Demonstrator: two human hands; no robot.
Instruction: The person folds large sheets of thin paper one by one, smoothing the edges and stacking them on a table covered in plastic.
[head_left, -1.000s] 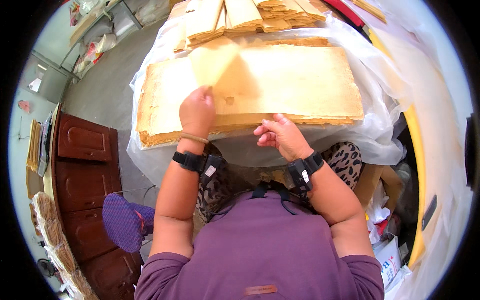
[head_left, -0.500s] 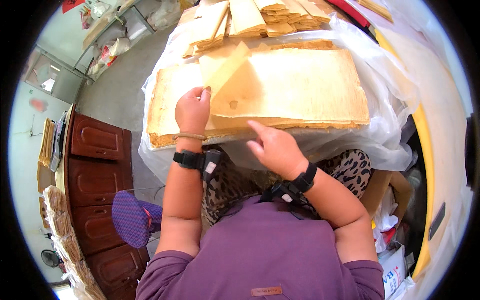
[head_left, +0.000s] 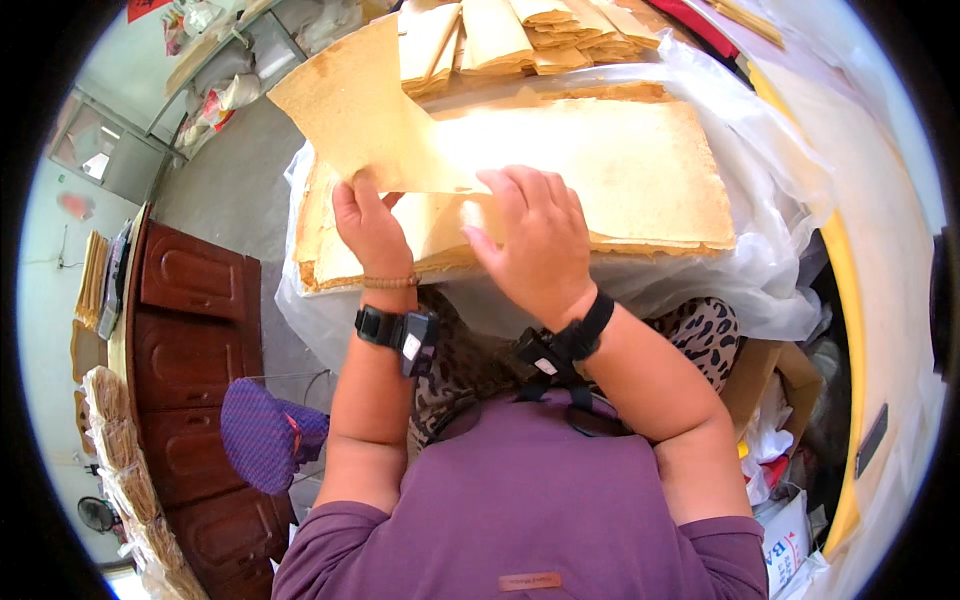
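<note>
One thin tan sheet (head_left: 350, 100) is up over the left of the flat stack (head_left: 630, 165), the left hand's (head_left: 372, 228) fingers pinched on its near edge, the right hand (head_left: 545, 240) spread at its right end, plenty left beneath, folded sheets (head_left: 495, 40) piled far beyond.

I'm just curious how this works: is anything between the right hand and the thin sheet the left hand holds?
Nothing visible. The thin sheet, pinched in the left hand, reaches up to the right hand; whether they touch is unclear. The stack of sheets lies below, not between.
</note>
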